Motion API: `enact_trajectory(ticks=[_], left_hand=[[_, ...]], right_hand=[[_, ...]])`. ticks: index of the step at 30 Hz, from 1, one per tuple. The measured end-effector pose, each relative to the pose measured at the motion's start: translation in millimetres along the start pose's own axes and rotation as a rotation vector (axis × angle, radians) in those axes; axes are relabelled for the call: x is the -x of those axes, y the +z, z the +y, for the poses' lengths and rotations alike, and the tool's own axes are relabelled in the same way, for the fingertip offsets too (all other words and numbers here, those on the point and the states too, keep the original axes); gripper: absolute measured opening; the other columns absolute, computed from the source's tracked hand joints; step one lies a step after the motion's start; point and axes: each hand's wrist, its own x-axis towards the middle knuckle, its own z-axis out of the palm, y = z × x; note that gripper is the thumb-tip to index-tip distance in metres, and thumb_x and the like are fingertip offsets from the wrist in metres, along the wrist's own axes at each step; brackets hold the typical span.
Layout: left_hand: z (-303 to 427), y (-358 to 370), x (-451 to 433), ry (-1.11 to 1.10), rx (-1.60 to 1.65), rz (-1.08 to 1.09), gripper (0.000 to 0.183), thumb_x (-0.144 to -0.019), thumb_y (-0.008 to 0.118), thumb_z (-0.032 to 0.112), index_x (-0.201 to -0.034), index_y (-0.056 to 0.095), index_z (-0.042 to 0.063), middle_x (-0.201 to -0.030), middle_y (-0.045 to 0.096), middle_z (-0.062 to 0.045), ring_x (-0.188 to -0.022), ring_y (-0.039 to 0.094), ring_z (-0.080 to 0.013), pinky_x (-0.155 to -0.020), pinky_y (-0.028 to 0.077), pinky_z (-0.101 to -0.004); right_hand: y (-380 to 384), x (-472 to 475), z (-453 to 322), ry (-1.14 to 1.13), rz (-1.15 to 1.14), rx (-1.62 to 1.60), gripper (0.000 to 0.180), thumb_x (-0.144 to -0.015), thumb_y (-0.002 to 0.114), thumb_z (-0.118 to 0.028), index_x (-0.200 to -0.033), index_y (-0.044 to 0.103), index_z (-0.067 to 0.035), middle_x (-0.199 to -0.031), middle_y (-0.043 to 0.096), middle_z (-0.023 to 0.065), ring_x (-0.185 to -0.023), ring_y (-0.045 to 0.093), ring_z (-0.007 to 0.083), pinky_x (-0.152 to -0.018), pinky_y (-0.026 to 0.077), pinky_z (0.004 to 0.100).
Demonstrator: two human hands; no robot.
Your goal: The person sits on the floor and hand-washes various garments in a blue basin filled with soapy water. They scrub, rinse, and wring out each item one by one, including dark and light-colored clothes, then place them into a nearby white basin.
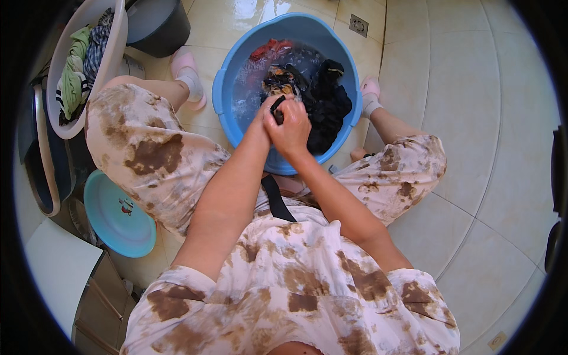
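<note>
A blue plastic tub [222,91] of soapy water stands on the floor between my feet. My right hand [293,123] is closed on a wet black patterned garment [284,80], and some black cloth shows between its thumb and fingers. Close against it, my left hand [270,108] grips the same garment; its fingers are partly hidden. The bunched garment extends beyond my hands, over the water. Dark wet clothing [330,106] lies along the tub's right side. Near the far rim sits a red cloth [271,49], partly in the water.
At left are a pale laundry basket [54,100] with clothes [76,66] and a dark bucket [164,31]. A turquoise basin [117,228] rests beside my left leg. A floor drain [359,25] lies beyond the tub; a tiled wall [452,111] rises at right.
</note>
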Motion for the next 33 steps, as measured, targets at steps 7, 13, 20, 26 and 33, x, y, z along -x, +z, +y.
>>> enact_trajectory(ticks=[7, 13, 20, 26, 33], left_hand=[[-25.6, 42.0, -0.6, 0.142, 0.117, 0.149, 0.031, -0.087, 0.055, 0.028, -0.106, 0.065, 0.005, -0.103, 0.07, -0.016, -0.095, 0.068, -0.0327, -0.089, 0.055, -0.0489], [16.7, -20.6, -4.5, 0.191, -0.016, -0.145, 0.026, -0.083, 0.058, 0.031, -0.093, 0.064, 0.008, -0.094, 0.07, -0.012, -0.083, 0.066, -0.0311, -0.08, 0.055, -0.042], [-10.3, 59.6, -5.1, 0.298, -0.095, 0.247, 0.02, -0.091, 0.059, 0.023, -0.097, 0.067, 0.006, -0.099, 0.07, -0.014, -0.088, 0.069, -0.0296, -0.082, 0.056, -0.0471], [44.5, 77.2, 3.2, 0.6, -1.263, 0.854, 0.046, -0.082, 0.062, 0.016, -0.126, 0.061, 0.006, -0.13, 0.056, -0.023, -0.115, 0.056, -0.0416, -0.098, 0.045, -0.0448], [26.9, 26.1, -61.0, 0.66, -2.06, 0.85, 0.058, -0.092, 0.059, 0.031, -0.147, 0.042, 0.023, -0.156, 0.03, -0.017, -0.139, 0.033, -0.0403, -0.112, 0.034, -0.0497]], right_hand=[[18.1, -41.4, 112.4, 1.018, -0.087, -0.967, 0.033, -0.081, 0.068, -0.024, -0.103, 0.06, -0.001, -0.097, 0.064, 0.0114, -0.086, 0.062, 0.0204, -0.079, 0.05, 0.0358], [17.8, 10.8, 11.8, 0.146, -0.06, -0.137, 0.023, -0.08, 0.06, -0.018, -0.094, 0.059, 0.0, -0.104, 0.057, 0.0208, -0.099, 0.055, 0.0398, -0.089, 0.046, 0.0448], [10.1, -75.2, 104.7, 0.502, 0.069, -0.019, 0.029, -0.092, 0.057, -0.026, -0.099, 0.058, 0.002, -0.093, 0.066, 0.0274, -0.09, 0.062, 0.0478, -0.081, 0.048, 0.0533], [-21.3, -141.3, 111.1, 0.313, 0.098, -0.019, 0.029, -0.086, 0.067, -0.015, -0.11, 0.057, -0.002, -0.102, 0.062, 0.0227, -0.096, 0.061, 0.0422, -0.086, 0.049, 0.0478], [76.6, -74.8, 166.4, 0.106, -0.284, 0.351, 0.059, -0.092, 0.061, -0.035, -0.146, 0.044, -0.021, -0.148, 0.039, 0.0221, -0.137, 0.035, 0.0438, -0.107, 0.036, 0.0546]])
